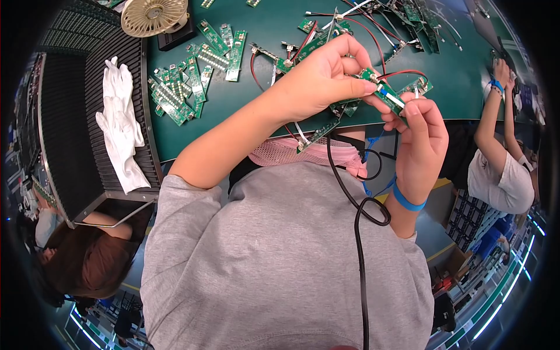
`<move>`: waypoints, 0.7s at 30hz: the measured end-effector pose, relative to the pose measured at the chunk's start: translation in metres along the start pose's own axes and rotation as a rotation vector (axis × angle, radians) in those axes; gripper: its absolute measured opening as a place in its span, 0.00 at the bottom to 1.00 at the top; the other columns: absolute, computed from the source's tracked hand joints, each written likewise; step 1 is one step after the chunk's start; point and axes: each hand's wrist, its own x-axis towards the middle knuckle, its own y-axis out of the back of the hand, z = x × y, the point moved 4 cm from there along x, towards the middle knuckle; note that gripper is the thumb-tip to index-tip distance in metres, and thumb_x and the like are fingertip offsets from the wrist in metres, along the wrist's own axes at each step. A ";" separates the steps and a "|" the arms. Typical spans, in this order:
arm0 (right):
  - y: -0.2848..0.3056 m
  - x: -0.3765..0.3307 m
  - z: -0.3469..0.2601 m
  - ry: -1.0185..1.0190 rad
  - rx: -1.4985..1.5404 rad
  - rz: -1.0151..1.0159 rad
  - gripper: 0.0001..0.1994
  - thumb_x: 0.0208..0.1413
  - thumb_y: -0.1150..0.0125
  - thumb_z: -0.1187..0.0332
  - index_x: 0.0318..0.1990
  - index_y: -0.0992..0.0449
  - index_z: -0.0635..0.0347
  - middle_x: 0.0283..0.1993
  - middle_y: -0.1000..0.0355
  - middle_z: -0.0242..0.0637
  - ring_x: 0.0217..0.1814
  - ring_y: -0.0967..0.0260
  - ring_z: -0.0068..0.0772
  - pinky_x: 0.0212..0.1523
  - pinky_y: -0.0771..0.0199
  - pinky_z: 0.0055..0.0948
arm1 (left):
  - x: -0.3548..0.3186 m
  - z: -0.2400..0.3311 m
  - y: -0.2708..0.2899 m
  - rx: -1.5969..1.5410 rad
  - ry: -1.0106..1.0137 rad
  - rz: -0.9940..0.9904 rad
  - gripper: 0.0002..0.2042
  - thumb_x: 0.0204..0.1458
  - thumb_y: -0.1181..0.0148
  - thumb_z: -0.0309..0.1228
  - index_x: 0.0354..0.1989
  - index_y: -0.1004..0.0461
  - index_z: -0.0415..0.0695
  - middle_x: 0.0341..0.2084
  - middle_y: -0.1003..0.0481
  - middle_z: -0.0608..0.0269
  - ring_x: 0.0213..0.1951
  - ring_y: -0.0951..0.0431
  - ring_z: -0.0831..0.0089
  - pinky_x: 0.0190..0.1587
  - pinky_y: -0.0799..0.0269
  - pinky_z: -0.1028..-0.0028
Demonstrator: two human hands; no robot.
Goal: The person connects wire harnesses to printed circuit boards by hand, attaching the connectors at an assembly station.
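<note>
My left hand (pixel 324 72) pinches a small green circuit board (pixel 382 91) with red and black wires, thumb pressed on its top. My right hand (pixel 421 143), with a blue wristband, grips the same board from below, fingers curled around its end near a white connector. Both hands hold it above the near edge of the green work table (pixel 256 111). More narrow green boards (pixel 318 135) dangle under my left hand on wires.
A pile of green circuit boards (pixel 186 81) lies at the table's left. White gloves (pixel 119 125) rest on a black ribbed tray. A beige fan (pixel 153 16) stands at the back. Wired boards (pixel 402 23) lie far right. Other persons sit at right (pixel 501 169) and lower left.
</note>
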 end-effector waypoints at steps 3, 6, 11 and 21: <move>0.000 0.000 0.001 0.014 0.001 -0.002 0.05 0.54 0.50 0.73 0.30 0.33 0.67 0.34 0.34 0.35 0.30 0.35 0.22 0.31 0.35 0.18 | 0.000 0.001 0.000 0.012 0.007 0.004 0.10 0.49 0.49 0.20 0.38 0.42 0.39 0.39 0.30 0.49 0.38 0.24 0.63 0.44 0.30 0.73; 0.000 0.000 0.000 0.021 -0.001 -0.001 0.05 0.54 0.50 0.73 0.30 0.33 0.67 0.34 0.34 0.35 0.30 0.35 0.22 0.31 0.35 0.18 | 0.000 0.001 0.000 0.021 0.005 0.004 0.10 0.49 0.49 0.19 0.37 0.42 0.39 0.39 0.30 0.49 0.38 0.24 0.64 0.44 0.31 0.74; 0.000 0.000 0.000 0.023 -0.009 0.007 0.05 0.54 0.50 0.73 0.30 0.33 0.67 0.34 0.34 0.35 0.30 0.35 0.21 0.30 0.36 0.18 | 0.000 0.002 0.000 0.023 -0.003 -0.003 0.10 0.49 0.49 0.19 0.37 0.42 0.39 0.38 0.30 0.50 0.39 0.25 0.65 0.44 0.31 0.75; -0.001 0.000 0.000 0.018 -0.046 0.006 0.05 0.54 0.50 0.73 0.31 0.33 0.67 0.34 0.33 0.34 0.29 0.35 0.21 0.30 0.35 0.18 | -0.001 0.000 0.000 0.011 -0.008 -0.006 0.10 0.49 0.50 0.19 0.38 0.42 0.39 0.38 0.30 0.49 0.39 0.24 0.63 0.43 0.31 0.75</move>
